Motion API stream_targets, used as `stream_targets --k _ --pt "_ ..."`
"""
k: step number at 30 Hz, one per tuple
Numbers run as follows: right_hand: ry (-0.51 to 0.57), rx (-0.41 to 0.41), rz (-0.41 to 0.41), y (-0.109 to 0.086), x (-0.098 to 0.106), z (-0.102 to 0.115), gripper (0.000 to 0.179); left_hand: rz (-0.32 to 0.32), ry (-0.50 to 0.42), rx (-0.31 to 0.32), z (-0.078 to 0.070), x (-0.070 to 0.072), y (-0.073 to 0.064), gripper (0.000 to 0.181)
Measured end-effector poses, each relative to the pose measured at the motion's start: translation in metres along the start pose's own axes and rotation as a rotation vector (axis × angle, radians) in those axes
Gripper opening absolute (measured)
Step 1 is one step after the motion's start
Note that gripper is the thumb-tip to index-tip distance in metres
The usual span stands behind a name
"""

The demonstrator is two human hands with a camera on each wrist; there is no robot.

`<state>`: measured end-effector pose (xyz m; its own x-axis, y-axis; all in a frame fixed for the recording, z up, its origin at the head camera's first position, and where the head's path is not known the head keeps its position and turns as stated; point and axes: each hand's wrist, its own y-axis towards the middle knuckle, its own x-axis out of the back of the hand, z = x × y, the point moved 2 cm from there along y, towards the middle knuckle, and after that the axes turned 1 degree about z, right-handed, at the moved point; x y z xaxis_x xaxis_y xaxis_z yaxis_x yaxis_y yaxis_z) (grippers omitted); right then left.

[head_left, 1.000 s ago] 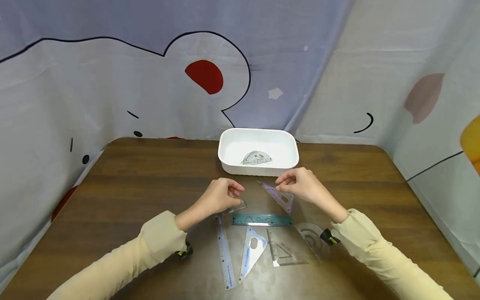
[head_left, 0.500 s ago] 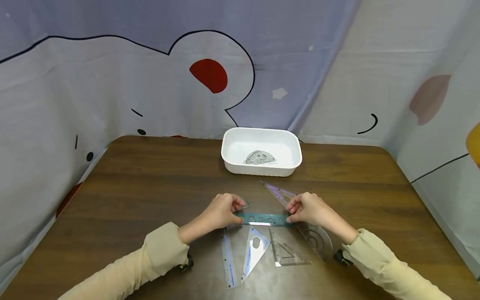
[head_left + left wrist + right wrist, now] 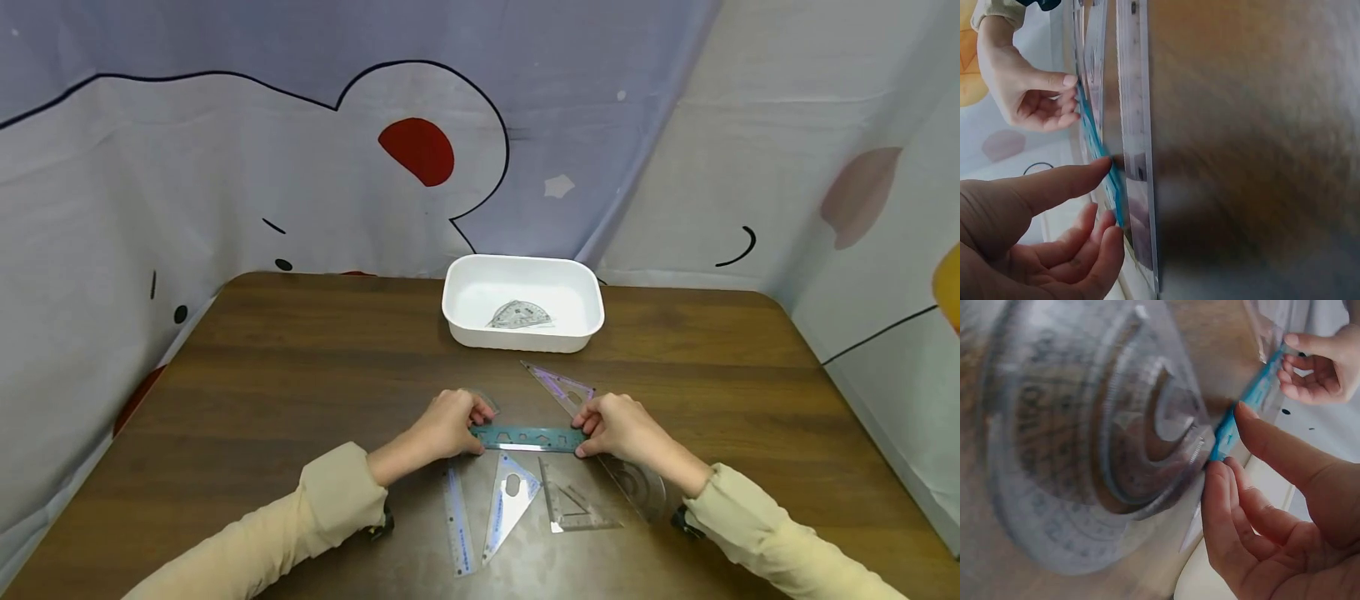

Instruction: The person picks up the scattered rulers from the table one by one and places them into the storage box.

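A teal ruler (image 3: pixel 528 439) with cut-out shapes lies crosswise on the table. My left hand (image 3: pixel 444 423) pinches its left end, thumb on the near edge and fingertips at the far edge. At the other end, my right hand (image 3: pixel 624 428) grips it the same way. Under and beside the right hand is a clear protractor (image 3: pixel 1054 519), large in the right wrist view. A purple-marked set square (image 3: pixel 551 383) reaches away from that hand. Just beyond the left fingers shows the edge of a clear piece (image 3: pixel 489 399), mostly hidden.
Nearer me lie a blue-marked straight ruler (image 3: pixel 459 533), a blue-marked set square (image 3: pixel 501 521) and a clear set square (image 3: pixel 555 517). Behind the hands stands a white plastic basket (image 3: pixel 525 340) holding clear protractors (image 3: pixel 521 314). A printed curtain (image 3: pixel 337 167) hangs past the table's far edge.
Both hands have come down and toward me, from above the clear piece and the purple-marked set square to the teal ruler's two ends. The ruler has hardly moved.
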<state>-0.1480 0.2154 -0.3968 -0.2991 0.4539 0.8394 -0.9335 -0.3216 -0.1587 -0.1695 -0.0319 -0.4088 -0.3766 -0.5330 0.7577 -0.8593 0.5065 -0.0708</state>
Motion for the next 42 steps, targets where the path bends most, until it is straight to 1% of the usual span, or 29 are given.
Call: stream_targets --k 4,9,17,23,26,28,33,35,37,39,42 --pt "-0.03 -0.01 -0.015 0.0 -0.002 0.002 0.026 0.022 0.023 -0.02 0.001 0.002 0.003 0.037" --pt "-0.043 -0.016 -0.017 0.002 -0.003 0.002 0.025 0.048 0.035 -0.048 0.002 0.003 0.005 0.036" --pt "-0.048 -0.037 -0.018 0.002 -0.003 0.002 0.025 0.058 0.046 -0.084 0.003 0.003 0.007 0.036" --pt "-0.07 -0.062 -0.033 0.002 -0.005 0.002 0.027 0.082 0.033 -0.097 0.005 0.005 0.007 0.03" --pt "-0.061 -0.056 -0.023 0.001 -0.005 0.001 0.027 0.098 0.013 -0.094 0.006 0.007 0.008 0.027" --pt "-0.034 -0.048 -0.007 0.002 -0.004 -0.001 0.024 0.109 -0.013 -0.083 0.008 0.007 0.009 0.027" --pt "0.091 -0.011 0.051 0.001 0.001 -0.002 0.012 0.138 -0.104 -0.041 0.012 0.008 0.012 0.021" --pt "0.119 0.002 0.067 0.001 0.003 -0.001 0.01 0.141 -0.122 -0.03 0.013 0.009 0.012 0.019" --pt "0.125 0.008 0.07 0.001 0.005 0.0 0.009 0.123 -0.121 -0.03 0.012 0.009 0.012 0.017" --pt "0.121 0.008 0.07 0.001 0.009 0.002 0.007 0.1 -0.138 -0.026 0.01 0.011 0.012 0.016" --pt "0.141 -0.006 0.073 0.001 0.017 0.004 0.004 0.067 -0.191 -0.024 0.005 0.014 0.012 0.017"
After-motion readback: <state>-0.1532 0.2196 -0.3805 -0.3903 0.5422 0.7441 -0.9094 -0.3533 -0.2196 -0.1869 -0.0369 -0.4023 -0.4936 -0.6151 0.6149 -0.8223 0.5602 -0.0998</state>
